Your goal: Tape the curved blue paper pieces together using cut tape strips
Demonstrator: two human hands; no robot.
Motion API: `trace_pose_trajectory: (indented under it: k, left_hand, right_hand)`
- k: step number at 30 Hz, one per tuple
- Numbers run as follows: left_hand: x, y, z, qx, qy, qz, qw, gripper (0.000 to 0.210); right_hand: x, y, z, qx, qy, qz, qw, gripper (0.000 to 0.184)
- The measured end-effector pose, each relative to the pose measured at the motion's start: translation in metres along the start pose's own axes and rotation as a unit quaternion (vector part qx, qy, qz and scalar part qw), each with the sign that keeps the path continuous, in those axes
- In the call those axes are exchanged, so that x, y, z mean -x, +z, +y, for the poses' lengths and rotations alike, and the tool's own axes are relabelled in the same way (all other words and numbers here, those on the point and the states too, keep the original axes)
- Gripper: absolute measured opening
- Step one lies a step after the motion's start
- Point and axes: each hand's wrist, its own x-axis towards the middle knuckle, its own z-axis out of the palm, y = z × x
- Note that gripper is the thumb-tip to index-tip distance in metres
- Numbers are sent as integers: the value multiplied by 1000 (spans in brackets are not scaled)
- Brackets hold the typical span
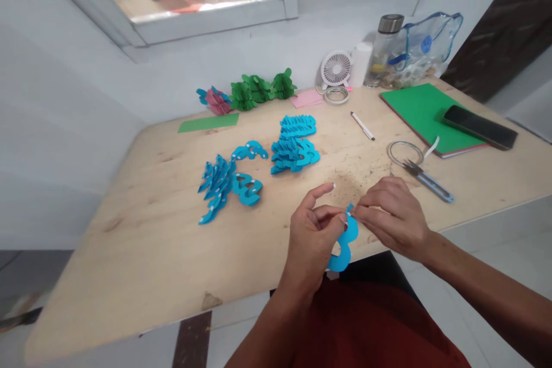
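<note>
Near the table's front edge, my left hand (317, 224) pinches a blue scalloped paper cutout (346, 244) between thumb and fingers, its index finger raised with a small white bit on the tip. My right hand (394, 213) is closed at the cutout's upper end, fingertips pressed together on it. Left of the hands lie folded blue paper pieces (218, 181) dotted with small white squares. Two smaller blue cutouts, a curved one (249, 150) and a looped one (247, 188), sit beside them. Further back is a pleated blue paper stack (295, 154).
Green paper shapes (259, 89) and a pink one (218, 100) line the wall. A small fan (336, 69), tape roll (336, 95), bottle (386, 49) and plastic bag (425, 52) stand behind. Scissors (429, 181), pen (362, 126), green paper (425, 112) and phone (479, 126) lie right.
</note>
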Motion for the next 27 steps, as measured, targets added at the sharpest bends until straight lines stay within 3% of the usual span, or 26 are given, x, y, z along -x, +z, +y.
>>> trace_pose_trajectory:
  k: [14,27]
  left_hand:
    - [3,-3,-1,-34,19,-13,999,50]
    - [7,-10,-2,-28,30,31,999,52]
  right_hand:
    - [-2,-10,-1,18,-19,-67,997,12]
    - [-10,0,-18,29,2,-28,999,13]
